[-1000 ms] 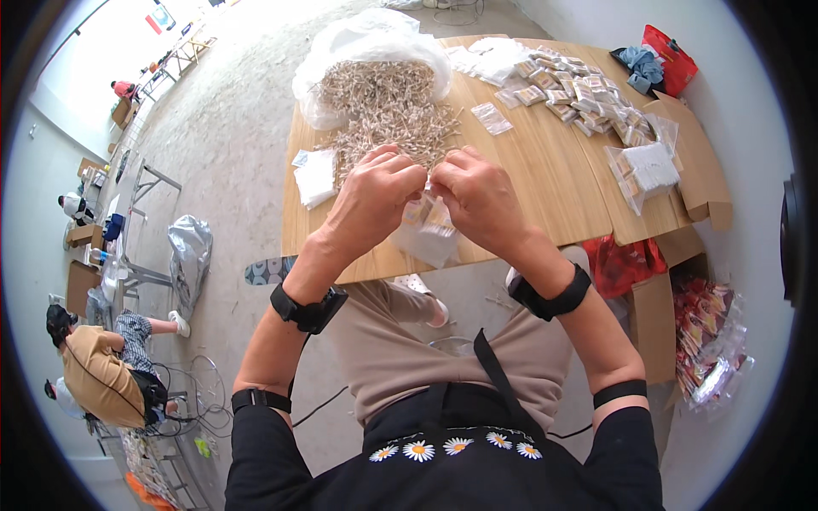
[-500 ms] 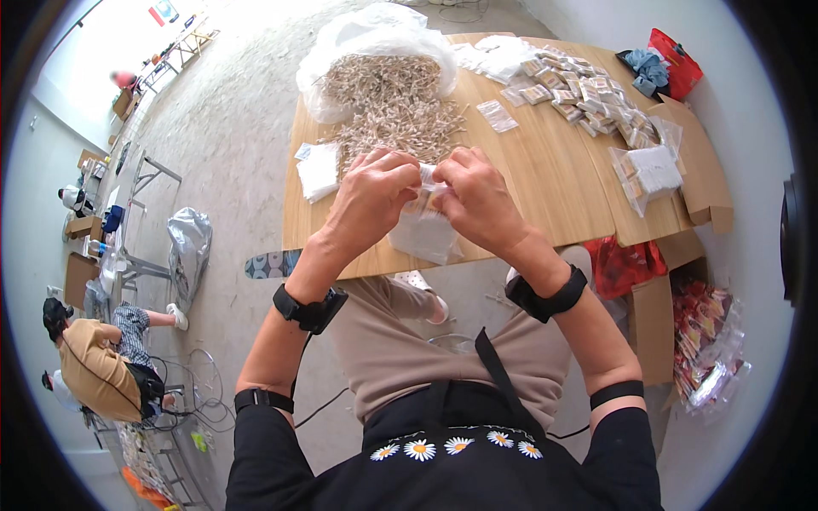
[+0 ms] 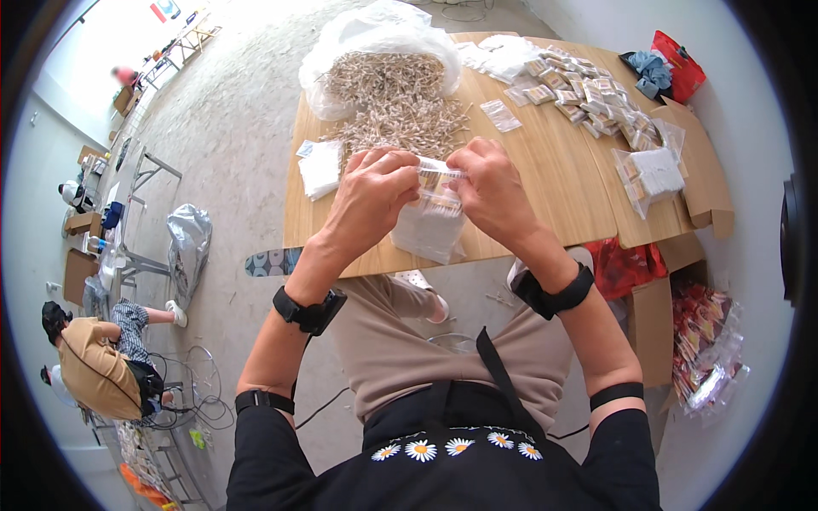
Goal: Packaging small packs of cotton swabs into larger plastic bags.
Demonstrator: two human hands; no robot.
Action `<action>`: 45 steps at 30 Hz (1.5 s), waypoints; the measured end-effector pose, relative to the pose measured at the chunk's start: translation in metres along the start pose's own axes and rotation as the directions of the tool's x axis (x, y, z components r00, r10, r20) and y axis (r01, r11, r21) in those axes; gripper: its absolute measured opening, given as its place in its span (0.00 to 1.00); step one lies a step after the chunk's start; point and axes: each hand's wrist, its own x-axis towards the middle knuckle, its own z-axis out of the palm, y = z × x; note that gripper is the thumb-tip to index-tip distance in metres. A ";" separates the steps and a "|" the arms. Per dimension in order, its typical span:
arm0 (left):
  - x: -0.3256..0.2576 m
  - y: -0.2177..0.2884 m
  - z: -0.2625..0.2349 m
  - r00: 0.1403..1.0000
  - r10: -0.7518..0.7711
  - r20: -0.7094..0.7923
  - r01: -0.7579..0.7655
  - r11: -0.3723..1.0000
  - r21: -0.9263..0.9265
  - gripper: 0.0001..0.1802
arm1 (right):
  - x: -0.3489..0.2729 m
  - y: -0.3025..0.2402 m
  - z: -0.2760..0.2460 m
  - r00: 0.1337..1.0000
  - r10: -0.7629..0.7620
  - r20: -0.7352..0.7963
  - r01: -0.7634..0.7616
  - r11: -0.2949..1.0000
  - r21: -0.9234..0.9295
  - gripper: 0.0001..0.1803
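Your left hand [image 3: 371, 192] and right hand [image 3: 490, 187] meet over the near edge of the wooden table [image 3: 562, 196], and both are closed in a pinch on the top of a small clear bag [image 3: 439, 183]: the left fingertips hold one end of its mouth, the right fingertips the other. The bag hangs between your two grips, and pale contents show through it. Just below the pinch, lower down, lies a stack of empty clear bags [image 3: 426, 230] at the table edge.

Left of your left hand sits a small white packet pile [image 3: 319, 166]. Just beyond your knuckles spreads the heap of wooden clothespins [image 3: 392, 102], spilling from a big white plastic sack [image 3: 375, 38]. Farther off, beyond your right hand, lie rows of filled small bags [image 3: 588, 98], and past them a red bag [image 3: 677, 72] at the far corner.
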 end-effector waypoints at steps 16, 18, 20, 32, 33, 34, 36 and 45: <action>0.006 -0.002 0.008 0.998 -0.003 -0.069 -0.001 0.998 -0.055 0.06 | -0.005 -0.009 0.005 0.997 -0.072 0.004 0.072 0.996 -0.061 0.02; 0.004 -0.002 0.009 0.997 -0.011 -0.078 0.005 0.997 -0.082 0.06 | -0.006 -0.008 0.004 0.999 -0.053 0.013 0.054 0.996 -0.075 0.02; 0.004 -0.001 0.009 0.996 -0.021 -0.086 0.011 0.994 -0.108 0.06 | -0.007 -0.010 0.002 0.999 -0.020 0.027 0.021 0.999 -0.042 0.02; 0.004 -0.002 0.012 0.992 -0.016 -0.127 0.001 0.993 -0.116 0.06 | -0.007 -0.011 0.002 0.999 -0.008 0.038 0.009 0.999 -0.031 0.02; 0.004 -0.002 0.012 0.993 -0.029 -0.113 0.015 0.992 -0.123 0.06 | -0.007 -0.011 0.002 0.999 -0.007 0.039 0.009 0.999 -0.031 0.02; 0.004 -0.002 0.011 0.994 -0.042 -0.098 0.029 0.991 -0.130 0.06 | -0.007 -0.012 0.001 0.999 -0.014 0.044 0.016 0.999 -0.041 0.03; 0.004 -0.001 0.011 0.994 -0.036 -0.104 0.022 0.991 -0.130 0.06 | -0.007 -0.013 -0.001 0.999 -0.020 0.050 0.022 0.998 -0.051 0.03; 0.005 0.001 0.010 0.994 -0.045 -0.096 0.031 0.989 -0.146 0.06 | -0.003 -0.028 -0.013 0.989 0.039 0.141 -0.030 0.998 -0.063 0.06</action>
